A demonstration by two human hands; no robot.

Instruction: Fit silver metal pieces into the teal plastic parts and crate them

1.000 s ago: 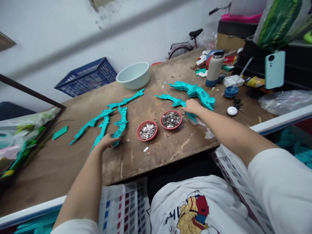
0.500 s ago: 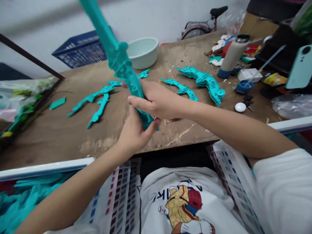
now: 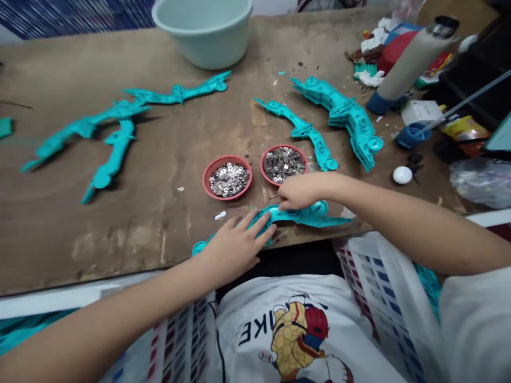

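A long, curved teal plastic part (image 3: 293,215) lies at the table's front edge. My left hand (image 3: 235,246) rests on its left portion, fingers spread and flat. Over the part's middle is my right hand (image 3: 304,190), fingers curled down and pressed together; whatever they hold is hidden. A thin metal rod (image 3: 273,197) shows beside its fingertips. Just behind that hand stands a red basket of small dark metal pieces (image 3: 284,164), partly covered by it. Left of this is another red basket, with shiny small metal pieces (image 3: 229,180).
More teal parts lie at left (image 3: 112,154) and right (image 3: 305,130), with a stacked bundle (image 3: 347,114) further right. A pale basin (image 3: 207,40) stands at the back. A bottle (image 3: 411,66), blue cup (image 3: 413,135) and clutter fill the right side. Plastic crates (image 3: 375,287) flank my lap.
Both hands have come down from holding a long teal part upright; a teal part now lies at the front edge. My left hand has opened flat. The view has tilted down, revealing both red baskets.
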